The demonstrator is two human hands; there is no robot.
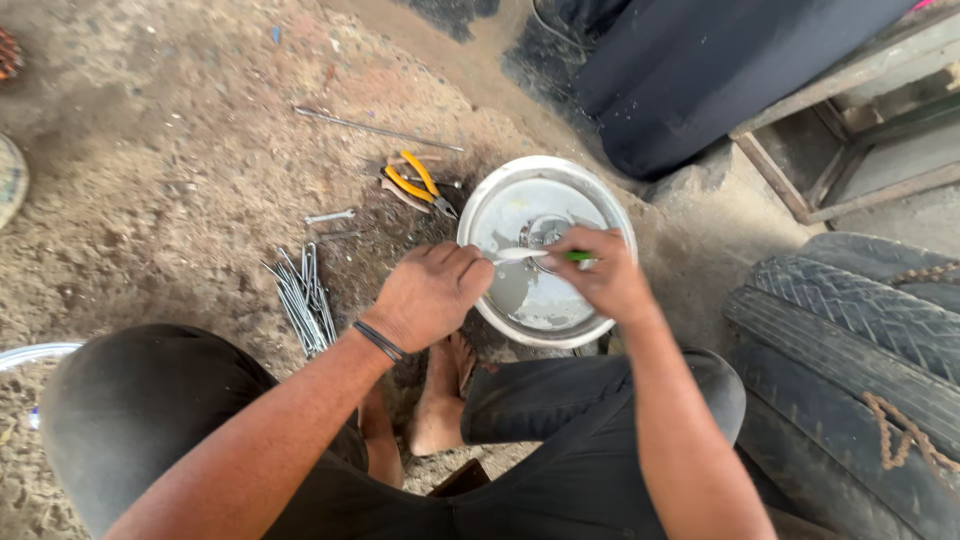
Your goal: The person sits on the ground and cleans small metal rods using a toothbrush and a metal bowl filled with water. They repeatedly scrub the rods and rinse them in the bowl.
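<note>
Left hand (430, 293) fisted at rim of round metal basin (600, 205); right hand (600, 275) fingers pinching green-handled tool (577, 257) above basin; yellow-handled pliers (415, 185) nearby on dirt

Dusty dirt floor (170, 170), stacked tyres (860, 330) beside a metal frame (850, 150)

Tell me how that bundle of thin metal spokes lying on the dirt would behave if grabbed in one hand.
The spokes look like thin, loose metal rods, so they would probably fan out and slip past each other rather than lift as one. Each seems long and slender, likely springy but light. On the gritty ground they might roll a little if pushed sideways.
</note>
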